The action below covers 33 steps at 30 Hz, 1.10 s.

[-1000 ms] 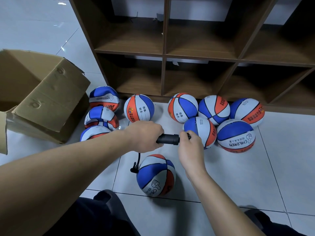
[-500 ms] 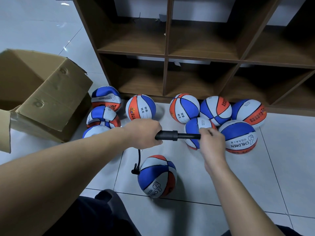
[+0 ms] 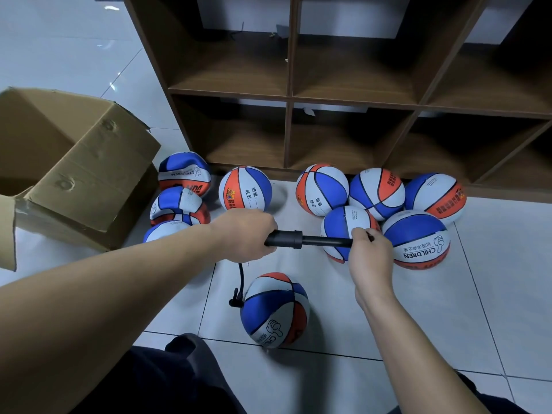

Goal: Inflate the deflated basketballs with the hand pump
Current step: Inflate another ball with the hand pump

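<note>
1. Pale floor tiles [image 3: 493,294] run up to a dark wooden cubby shelf [image 3: 289,97] whose open compartments fill the top of the view.
2. An open cardboard box [image 3: 74,162] lies on its side at the left, its flaps spread.
3. Three deflated basketballs sit stacked just beside the box: a creased one [image 3: 184,174] at the back, a crumpled one [image 3: 179,206] in front of it, and a third [image 3: 164,231] partly hidden behind the left forearm.
4. Round blue, white and orange basketballs line the foot of the shelf: a lone ball [image 3: 245,189] left of centre, then a touching cluster of five [image 3: 385,204] to the right, the nearest printed "CHILDREN" [image 3: 416,239].
5. The hand pump [image 3: 298,239], black, is held level above the floor between both hands.
6. The left hand [image 3: 243,236] has its fingers wrapped round the pump barrel.
7. The right hand [image 3: 370,252] has its fingers curled round the handle end, with the thin piston rod drawn well out of the barrel.
8. A black hose [image 3: 240,276] drops from under the left hand to a connector at the left side of the basketball being filled [image 3: 274,309].
9. That ball rests on the tiles near the person's dark-clothed knees [image 3: 179,369], apart from the other balls.
</note>
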Each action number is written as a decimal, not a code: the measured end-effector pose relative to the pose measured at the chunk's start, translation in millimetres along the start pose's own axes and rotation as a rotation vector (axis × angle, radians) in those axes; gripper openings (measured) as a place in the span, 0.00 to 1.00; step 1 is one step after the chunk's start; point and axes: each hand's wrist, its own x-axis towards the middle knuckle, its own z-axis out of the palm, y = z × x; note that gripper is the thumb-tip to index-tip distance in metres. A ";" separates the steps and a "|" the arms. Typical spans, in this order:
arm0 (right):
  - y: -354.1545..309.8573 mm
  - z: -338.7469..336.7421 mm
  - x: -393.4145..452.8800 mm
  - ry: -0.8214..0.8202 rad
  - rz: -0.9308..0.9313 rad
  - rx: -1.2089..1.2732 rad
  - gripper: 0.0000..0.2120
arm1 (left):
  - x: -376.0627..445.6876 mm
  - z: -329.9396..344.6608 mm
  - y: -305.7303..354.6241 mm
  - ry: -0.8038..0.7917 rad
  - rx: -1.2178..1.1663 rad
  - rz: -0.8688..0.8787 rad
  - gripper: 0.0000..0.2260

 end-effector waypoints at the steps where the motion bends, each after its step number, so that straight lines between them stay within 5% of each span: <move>1: -0.4 2.2 -2.0 -0.015 -0.011 -0.021 0.14 | -0.1 -0.4 -0.3 0.003 0.000 0.001 0.09; 17: -4.1 32.9 -30.8 -0.126 -0.102 -0.113 0.16 | 2.5 3.2 13.8 0.074 0.004 0.064 0.15; 33: -5.4 20.4 -14.4 -0.110 -0.083 -0.094 0.15 | 3.5 0.6 15.3 0.064 -0.056 0.076 0.09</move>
